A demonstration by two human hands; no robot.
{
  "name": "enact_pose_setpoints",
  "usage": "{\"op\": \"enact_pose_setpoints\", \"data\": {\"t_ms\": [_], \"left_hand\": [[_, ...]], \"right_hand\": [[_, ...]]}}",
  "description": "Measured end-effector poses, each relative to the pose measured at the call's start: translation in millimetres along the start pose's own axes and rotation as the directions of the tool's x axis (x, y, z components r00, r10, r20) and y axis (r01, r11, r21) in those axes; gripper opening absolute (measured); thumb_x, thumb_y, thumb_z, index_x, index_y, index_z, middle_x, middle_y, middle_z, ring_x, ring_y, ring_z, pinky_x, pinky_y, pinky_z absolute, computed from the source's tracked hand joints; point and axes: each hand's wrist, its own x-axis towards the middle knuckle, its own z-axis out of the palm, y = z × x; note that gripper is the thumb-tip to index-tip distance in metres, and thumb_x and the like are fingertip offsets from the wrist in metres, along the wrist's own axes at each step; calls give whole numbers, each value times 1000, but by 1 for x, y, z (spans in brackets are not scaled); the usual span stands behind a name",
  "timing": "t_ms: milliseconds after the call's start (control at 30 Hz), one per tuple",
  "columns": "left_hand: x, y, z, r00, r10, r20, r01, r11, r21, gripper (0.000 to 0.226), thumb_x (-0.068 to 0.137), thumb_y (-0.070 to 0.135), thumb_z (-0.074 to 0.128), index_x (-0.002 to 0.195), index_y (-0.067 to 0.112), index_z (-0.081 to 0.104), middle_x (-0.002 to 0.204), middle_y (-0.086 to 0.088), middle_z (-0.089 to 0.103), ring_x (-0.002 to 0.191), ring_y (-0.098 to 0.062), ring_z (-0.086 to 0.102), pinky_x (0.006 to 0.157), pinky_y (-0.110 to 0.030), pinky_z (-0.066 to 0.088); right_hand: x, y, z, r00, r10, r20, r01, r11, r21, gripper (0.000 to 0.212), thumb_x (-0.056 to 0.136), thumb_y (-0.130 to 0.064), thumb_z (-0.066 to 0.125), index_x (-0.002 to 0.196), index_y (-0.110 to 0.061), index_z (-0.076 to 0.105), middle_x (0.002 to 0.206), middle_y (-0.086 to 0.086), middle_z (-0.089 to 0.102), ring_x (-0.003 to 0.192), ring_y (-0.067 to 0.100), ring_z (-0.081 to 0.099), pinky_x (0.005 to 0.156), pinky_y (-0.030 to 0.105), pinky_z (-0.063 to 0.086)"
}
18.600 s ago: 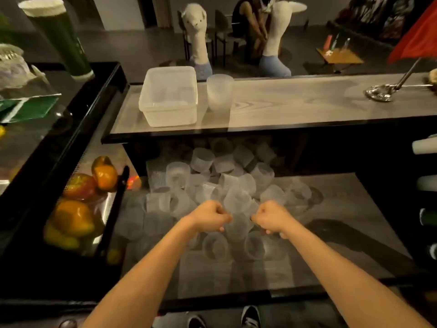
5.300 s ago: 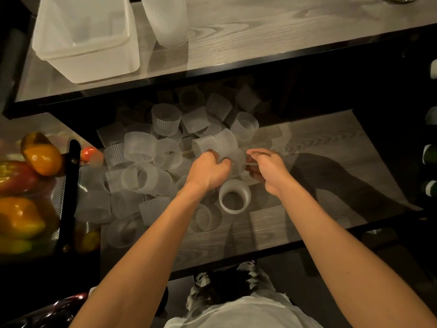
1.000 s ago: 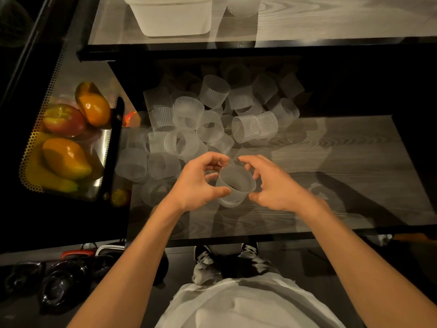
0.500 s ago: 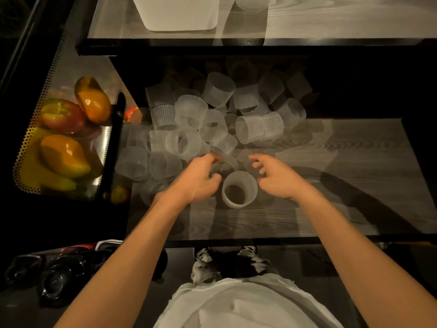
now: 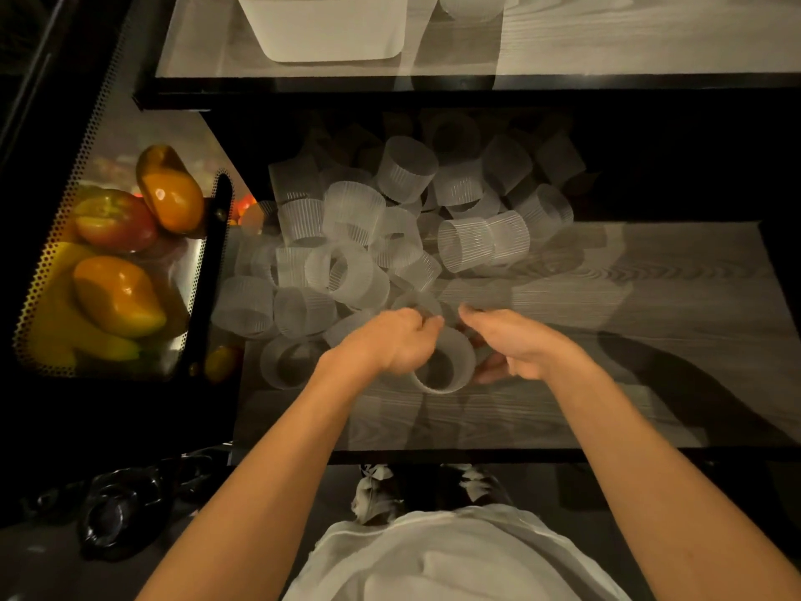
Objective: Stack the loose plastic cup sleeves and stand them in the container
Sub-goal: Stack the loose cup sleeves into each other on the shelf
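- On the lower bench [image 5: 628, 297], a grey wood-grain surface in dim light, a loose heap of cup sleeves [image 5: 355, 223] is spread. They are thin, translucent plastic rings, finely ribbed and open at both ends, lying on their sides or tilted every way.
- One upright sleeve [image 5: 450, 377] is stood on end at the near edge of the heap, between the two hands, with its round mouth facing up. Whether more sleeves are nested inside it cannot be made out.
- The left hand [image 5: 390, 344] is held knuckles up against the left rim of the upright sleeve, with its fingers curled. A faint sleeve edge is seen just past the fingertips, but whether the grip is clamped on it cannot be told.
- The right hand [image 5: 520, 340] is set just right of the upright sleeve, fingers bent downward and thumb tucked under. Blur hides the fingertips, so its grip cannot be told either.
- The container [image 5: 320, 32], a milky, smooth-walled tub with rounded corners, is placed on the upper bench [image 5: 650, 36], well apart from the heap. It is cut off by the top edge and its inside is hidden.
- The ribbed base of a sleeve stack [image 5: 470, 6] is seen just right of the container, likewise cut off.
- The farthest sleeves are lost in shadow under the upper bench.
- At the left, glossy orange, red and yellow fruit [image 5: 117, 297] is held in a perforated metal tray [image 5: 43, 271].
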Motion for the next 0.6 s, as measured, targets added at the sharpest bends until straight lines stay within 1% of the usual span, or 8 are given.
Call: {"op": "enact_pose_setpoints", "data": {"t_ms": [67, 133, 200, 300, 367, 467, 533, 600], "left_hand": [[0, -4, 3, 997, -50, 54, 59, 980, -188, 71, 100, 64, 30, 134, 8, 58, 115, -11, 70, 84, -24, 76, 93, -45, 58], [-3, -4, -3, 998, -38, 45, 49, 963, -266, 73, 100, 66, 30, 129, 6, 61, 102, -13, 74, 76, -25, 76, 83, -43, 62], [-9, -1, -16, 1000, 5, 29, 4, 951, -308, 75, 98, 69, 28, 127, 9, 62, 97, -14, 75, 75, -27, 76, 67, -33, 58], [-23, 5, -41, 994, 53, -95, -83, 931, -356, 68, 99, 69, 28, 130, 19, 61, 95, -7, 74, 79, -25, 75, 61, -31, 49], [-32, 10, -53, 979, 86, -185, -151, 914, -376, 53, 105, 60, 29, 126, 25, 61, 91, -5, 73, 76, -17, 73, 64, -29, 49], [-35, 10, -57, 956, 90, -278, -190, 914, -358, 44, 107, 51, 31, 125, 23, 61, 106, -1, 71, 88, -20, 72, 80, -36, 54], [-30, 5, -52, 951, 85, -296, -182, 930, -319, 46, 106, 49, 31, 115, 17, 63, 103, -4, 70, 95, -24, 69, 92, -47, 54], [-24, 0, -45, 956, 69, -284, -152, 947, -282, 42, 107, 46, 32, 113, 17, 62, 100, -2, 69, 97, -24, 67, 94, -49, 53]], "right_hand": [[-11, -2, -1, 998, -10, 59, 10, 1000, -7, 42, 105, -50, 41, 119, -18, 64, 106, 4, 73, 91, 19, 70, 72, 33, 59], [-21, -9, -5, 996, -57, 69, 62, 995, -76, 43, 105, -53, 40, 122, -22, 64, 112, 0, 71, 95, 17, 67, 74, 30, 54], [-31, -20, -10, 990, -132, 49, 137, 981, -134, 46, 103, -58, 38, 120, -24, 65, 108, -1, 70, 87, 17, 61, 70, 29, 49], [-39, -37, -18, 962, -273, 5, 272, 957, -104, 48, 102, -59, 40, 117, -23, 67, 98, 0, 69, 75, 14, 57, 68, 31, 46], [-37, -45, -18, 935, -353, -18, 350, 931, -105, 49, 103, -59, 38, 124, -25, 64, 104, -2, 69, 78, 14, 58, 72, 31, 49], [-24, -47, -11, 908, -417, -48, 409, 904, -124, 50, 104, -58, 35, 130, -25, 61, 112, -3, 68, 86, 15, 58, 77, 32, 49], [-13, -43, -6, 901, -432, -47, 423, 896, -136, 52, 104, -57, 35, 135, -24, 59, 120, -6, 67, 97, 13, 59, 82, 31, 49], [-3, -36, -3, 893, -447, -42, 440, 890, -120, 49, 106, -51, 37, 139, -21, 58, 130, -4, 67, 109, 12, 61, 93, 31, 49]]}}
